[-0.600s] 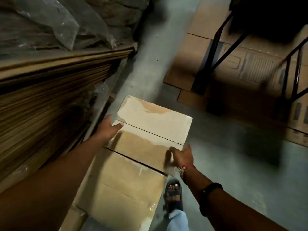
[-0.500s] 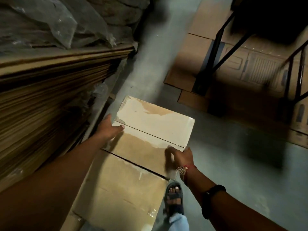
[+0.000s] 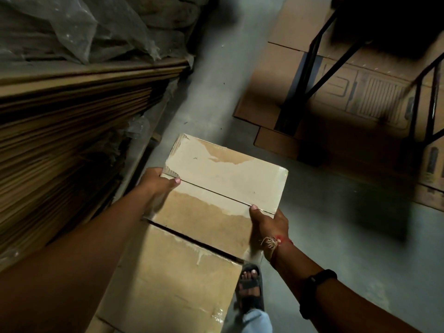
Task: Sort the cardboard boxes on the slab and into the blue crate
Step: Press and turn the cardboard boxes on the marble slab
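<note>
The left hand (image 3: 158, 186) and right hand (image 3: 269, 222) grip opposite sides of the taped cardboard box (image 3: 223, 183), thumbs over its top, so 2 grips balance it level. It is just above a larger carton (image 3: 173, 284), beside stacked cardboard sheets (image 3: 60, 131).

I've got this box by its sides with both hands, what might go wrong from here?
The left hand and right hand grip the box only at its side edges, so it may slip. The sandalled foot, toes bare, sits just below the box's near corner; a drop could hit it.
</note>
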